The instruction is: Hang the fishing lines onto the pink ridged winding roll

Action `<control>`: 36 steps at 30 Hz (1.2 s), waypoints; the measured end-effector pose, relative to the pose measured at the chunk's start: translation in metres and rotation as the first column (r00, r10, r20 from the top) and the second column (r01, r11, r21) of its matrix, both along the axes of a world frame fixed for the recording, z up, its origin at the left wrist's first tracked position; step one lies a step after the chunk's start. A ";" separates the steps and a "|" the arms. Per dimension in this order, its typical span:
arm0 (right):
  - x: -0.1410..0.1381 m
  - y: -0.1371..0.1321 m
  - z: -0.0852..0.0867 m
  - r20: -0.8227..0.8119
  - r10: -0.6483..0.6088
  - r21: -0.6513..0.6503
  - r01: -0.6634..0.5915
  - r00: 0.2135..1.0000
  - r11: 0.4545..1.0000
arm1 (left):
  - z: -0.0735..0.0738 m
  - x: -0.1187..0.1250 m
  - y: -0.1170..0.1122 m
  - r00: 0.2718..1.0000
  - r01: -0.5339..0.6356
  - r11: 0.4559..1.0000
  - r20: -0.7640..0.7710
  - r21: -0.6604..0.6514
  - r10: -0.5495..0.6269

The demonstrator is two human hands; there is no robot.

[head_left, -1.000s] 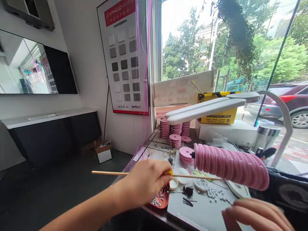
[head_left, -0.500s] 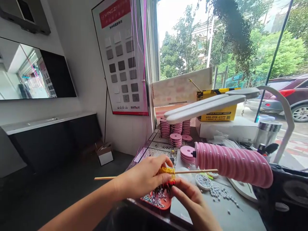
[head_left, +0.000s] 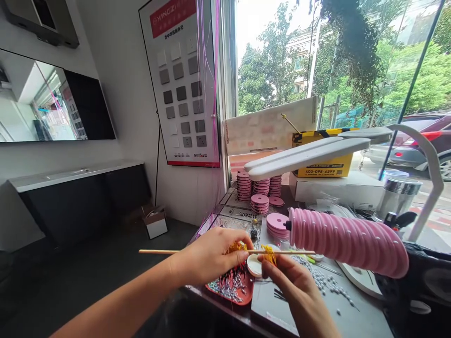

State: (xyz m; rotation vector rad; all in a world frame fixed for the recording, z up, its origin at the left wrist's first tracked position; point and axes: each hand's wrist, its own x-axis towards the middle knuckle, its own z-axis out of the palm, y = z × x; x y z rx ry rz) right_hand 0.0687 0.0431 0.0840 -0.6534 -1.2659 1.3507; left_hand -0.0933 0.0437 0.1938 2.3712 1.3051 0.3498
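Note:
My left hand (head_left: pixel 211 257) is closed around a thin wooden stick (head_left: pixel 158 251) that lies level, with a clump of yellow beads (head_left: pixel 235 247) threaded on it at my fingertips. My right hand (head_left: pixel 294 286) pinches a second small bunch of yellow beads (head_left: pixel 269 253) on the same stick, a little to the right. Below both hands sits a red tray (head_left: pixel 234 287) holding several small silver and dark pieces. A small white dish (head_left: pixel 253 265) lies between my hands.
A long roll of stacked pink discs (head_left: pixel 348 241) juts over the table on the right. More pink disc stacks (head_left: pixel 259 188) stand behind, below a white desk lamp (head_left: pixel 306 155). Loose grey beads (head_left: pixel 326 284) lie scattered on the grey mat. A yellow box (head_left: pixel 324 164) stands by the window.
My right hand came up from the lower right to the stick and now pinches yellow beads, pulled a short way right from the clump under my left hand.

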 end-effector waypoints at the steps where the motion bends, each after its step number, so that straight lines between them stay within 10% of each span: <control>1: 0.001 -0.001 0.001 -0.009 0.001 0.004 -0.001 1.000 1.000 | 0.000 0.000 0.001 1.000 0.010 1.000 0.018 -0.001 -0.010; 19: 0.009 -0.011 -0.006 0.100 -0.408 0.001 0.410 0.908 0.912 | 0.000 -0.011 0.001 0.999 -0.046 0.999 0.007 0.012 0.046; 36: 0.004 -0.009 -0.016 0.108 -0.394 0.067 0.389 0.913 0.919 | 0.000 -0.014 0.000 0.998 -0.058 0.998 -0.018 0.030 0.059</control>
